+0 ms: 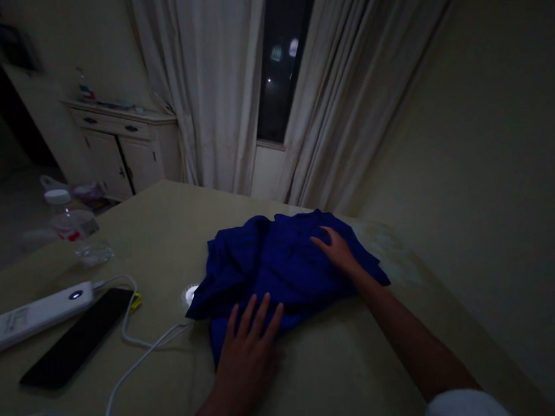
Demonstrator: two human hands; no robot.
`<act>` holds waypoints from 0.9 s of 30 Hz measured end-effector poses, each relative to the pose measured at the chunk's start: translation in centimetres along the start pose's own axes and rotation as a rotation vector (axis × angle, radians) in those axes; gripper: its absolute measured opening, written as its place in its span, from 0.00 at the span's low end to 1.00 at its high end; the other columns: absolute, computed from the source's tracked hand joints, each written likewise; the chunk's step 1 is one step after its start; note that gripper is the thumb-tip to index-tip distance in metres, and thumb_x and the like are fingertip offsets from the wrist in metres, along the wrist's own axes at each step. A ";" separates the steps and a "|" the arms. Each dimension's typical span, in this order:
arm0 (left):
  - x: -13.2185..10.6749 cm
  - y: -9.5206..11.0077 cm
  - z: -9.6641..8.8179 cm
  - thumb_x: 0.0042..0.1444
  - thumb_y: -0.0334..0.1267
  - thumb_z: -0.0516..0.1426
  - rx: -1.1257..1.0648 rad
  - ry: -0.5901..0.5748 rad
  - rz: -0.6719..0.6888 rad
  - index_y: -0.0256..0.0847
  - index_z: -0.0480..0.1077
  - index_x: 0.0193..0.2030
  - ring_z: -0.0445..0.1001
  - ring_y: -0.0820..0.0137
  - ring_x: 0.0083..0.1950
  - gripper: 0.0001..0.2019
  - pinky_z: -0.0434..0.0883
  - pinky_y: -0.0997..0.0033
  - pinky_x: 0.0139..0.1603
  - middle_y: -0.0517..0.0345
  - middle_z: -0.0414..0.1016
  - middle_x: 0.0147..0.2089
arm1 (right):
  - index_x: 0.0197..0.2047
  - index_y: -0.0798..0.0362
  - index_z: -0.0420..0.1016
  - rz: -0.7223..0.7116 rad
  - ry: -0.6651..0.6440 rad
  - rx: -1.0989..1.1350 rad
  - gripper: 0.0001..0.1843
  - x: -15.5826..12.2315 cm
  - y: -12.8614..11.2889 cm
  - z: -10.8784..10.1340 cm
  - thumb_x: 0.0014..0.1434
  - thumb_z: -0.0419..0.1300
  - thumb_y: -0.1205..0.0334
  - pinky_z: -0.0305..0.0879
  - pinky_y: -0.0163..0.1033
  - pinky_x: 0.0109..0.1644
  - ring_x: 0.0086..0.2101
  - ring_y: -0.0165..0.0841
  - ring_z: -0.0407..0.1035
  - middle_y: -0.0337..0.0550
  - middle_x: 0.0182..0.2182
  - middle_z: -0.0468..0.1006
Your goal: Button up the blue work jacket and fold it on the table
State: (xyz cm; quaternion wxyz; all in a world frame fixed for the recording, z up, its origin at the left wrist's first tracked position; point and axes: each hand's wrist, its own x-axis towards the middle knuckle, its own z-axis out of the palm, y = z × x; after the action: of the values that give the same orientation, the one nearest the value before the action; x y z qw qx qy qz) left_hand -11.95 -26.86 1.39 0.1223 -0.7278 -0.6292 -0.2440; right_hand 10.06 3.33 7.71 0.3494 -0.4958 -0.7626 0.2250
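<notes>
A crumpled dark blue cloth, which looks like a garment, lies on the table in the middle of the view. My left hand rests at its near left edge, fingers spread and laid over the fabric. Over the right part of the cloth is my right hand, its thumb and finger curved with a gap between them; the other fingers are mostly hidden. I see no fabric pinched in either hand.
Left on the pale table are a clear plastic bottle, a white power strip or bank and a black phone. A white cable runs toward a small light beside the cloth. A wall borders the right.
</notes>
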 end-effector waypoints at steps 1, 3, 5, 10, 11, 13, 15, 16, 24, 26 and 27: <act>0.6 -0.8 0.6 0.61 0.52 0.63 0.018 -0.043 -0.021 0.59 0.48 0.80 0.53 0.45 0.78 0.44 0.51 0.35 0.75 0.52 0.51 0.81 | 0.65 0.54 0.71 0.046 0.082 -0.125 0.44 -0.8 2.6 -2.4 0.53 0.68 0.34 0.56 0.57 0.72 0.67 0.51 0.62 0.59 0.66 0.70; 2.1 -2.1 1.6 0.59 0.47 0.64 0.050 -0.160 -0.064 0.64 0.47 0.79 0.54 0.39 0.78 0.45 0.54 0.29 0.70 0.50 0.51 0.81 | 0.66 0.56 0.70 0.199 0.139 -0.307 0.49 -2.8 7.6 -6.1 0.49 0.71 0.35 0.56 0.59 0.71 0.67 0.56 0.61 0.63 0.67 0.69; 3.6 -3.5 2.2 0.59 0.38 0.62 0.076 -0.285 -0.095 0.66 0.48 0.79 0.57 0.37 0.76 0.44 0.59 0.28 0.66 0.48 0.53 0.80 | 0.65 0.58 0.71 0.261 0.066 -0.328 0.45 -4.7 11.1 -7.7 0.53 0.68 0.36 0.62 0.57 0.68 0.63 0.54 0.67 0.64 0.63 0.73; 7.9 -9.3 1.8 0.61 0.24 0.50 0.130 -0.388 -0.148 0.63 0.54 0.77 0.64 0.46 0.73 0.41 0.65 0.39 0.65 0.53 0.58 0.78 | 0.52 0.57 0.79 0.119 -0.052 -0.473 0.31 -4.7 10.8 -3.7 0.64 0.59 0.38 0.68 0.52 0.62 0.54 0.51 0.75 0.62 0.52 0.81; 9.0 -10.8 1.5 0.62 0.23 0.48 0.163 -0.365 -0.186 0.60 0.57 0.77 0.64 0.47 0.73 0.39 0.63 0.39 0.66 0.52 0.61 0.77 | 0.50 0.58 0.80 0.119 -0.069 -0.514 0.30 -3.9 9.4 -2.1 0.65 0.58 0.37 0.68 0.51 0.60 0.53 0.52 0.76 0.64 0.50 0.82; 11.1 -13.3 1.1 0.65 0.26 0.45 0.256 -0.261 -0.319 0.52 0.62 0.75 0.64 0.46 0.73 0.33 0.57 0.36 0.70 0.47 0.66 0.74 | 0.49 0.60 0.80 0.145 -0.096 -0.555 0.32 -1.7 6.1 1.5 0.67 0.57 0.37 0.69 0.50 0.58 0.51 0.52 0.76 0.66 0.48 0.82; 12.7 -14.5 1.2 0.68 0.28 0.43 0.336 -0.133 -0.473 0.44 0.62 0.75 0.64 0.45 0.72 0.30 0.53 0.33 0.72 0.40 0.68 0.72 | 0.54 0.63 0.78 0.144 -0.103 -0.540 0.34 0.5 2.7 5.3 0.68 0.57 0.37 0.67 0.48 0.58 0.54 0.52 0.74 0.67 0.50 0.81; 13.1 -14.5 1.5 0.68 0.28 0.43 0.355 -0.090 -0.523 0.42 0.61 0.76 0.64 0.45 0.72 0.30 0.54 0.33 0.72 0.38 0.68 0.72 | 0.56 0.65 0.76 0.132 -0.110 -0.521 0.35 1.5 1.1 7.1 0.68 0.56 0.37 0.66 0.48 0.59 0.55 0.52 0.73 0.68 0.52 0.80; 10.0 -11.3 7.4 0.65 0.33 0.51 0.121 0.007 -0.321 0.32 0.64 0.72 0.65 0.53 0.72 0.28 0.61 0.50 0.72 0.38 0.65 0.74 | 0.49 0.59 0.80 0.076 -0.175 -0.407 0.18 5.3 -3.8 11.7 0.69 0.60 0.51 0.66 0.43 0.55 0.51 0.45 0.76 0.60 0.47 0.83; 9.7 -11.8 8.0 0.66 0.34 0.51 0.104 0.019 -0.331 0.29 0.68 0.68 0.68 0.53 0.69 0.25 0.64 0.52 0.70 0.36 0.69 0.70 | 0.42 0.56 0.81 0.085 -0.148 -0.378 0.14 4.9 -4.0 10.3 0.70 0.58 0.57 0.67 0.43 0.53 0.47 0.44 0.77 0.59 0.42 0.84; 9.7 -12.1 8.0 0.65 0.34 0.51 0.104 0.016 -0.338 0.29 0.69 0.67 0.69 0.52 0.68 0.25 0.65 0.53 0.69 0.35 0.70 0.69 | 0.40 0.56 0.81 0.077 -0.129 -0.351 0.14 4.6 -4.2 9.6 0.70 0.56 0.59 0.67 0.43 0.52 0.45 0.44 0.77 0.58 0.41 0.84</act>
State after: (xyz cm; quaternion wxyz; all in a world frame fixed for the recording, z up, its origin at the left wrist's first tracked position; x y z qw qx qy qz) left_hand -21.26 -12.48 -2.02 0.1219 -0.6025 -0.7532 -0.2340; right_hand -0.94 5.81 5.71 0.1988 -0.5626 -0.7913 0.1331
